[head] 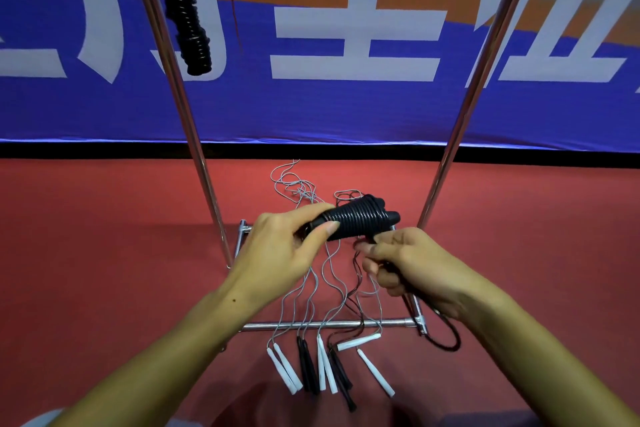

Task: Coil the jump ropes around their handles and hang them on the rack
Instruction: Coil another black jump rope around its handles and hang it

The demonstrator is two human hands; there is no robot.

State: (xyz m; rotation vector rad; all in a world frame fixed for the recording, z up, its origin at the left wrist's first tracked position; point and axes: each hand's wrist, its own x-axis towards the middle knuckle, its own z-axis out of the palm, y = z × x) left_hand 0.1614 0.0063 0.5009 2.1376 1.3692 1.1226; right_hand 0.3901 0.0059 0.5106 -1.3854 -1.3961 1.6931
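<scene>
A black jump rope (356, 218) is wound in tight coils around its paired handles, held level in front of me. My left hand (277, 246) grips the handles' left end, thumb on top of the coils. Just below the bundle's right end, my right hand (401, 267) pinches the loose black rope end (446, 340), which loops down past my wrist. A second coiled black rope (188, 21) hangs from a hook at the rack's top left. Several uncoiled ropes with white handles (285, 371) and black handles (308, 367) lie on the red floor below.
The chrome rack has two upright poles (194, 135) (471, 107) and a base bar (329, 324) across the floor under my hands. Grey cords (294, 184) trail back over the red floor toward a blue banner wall (311, 107).
</scene>
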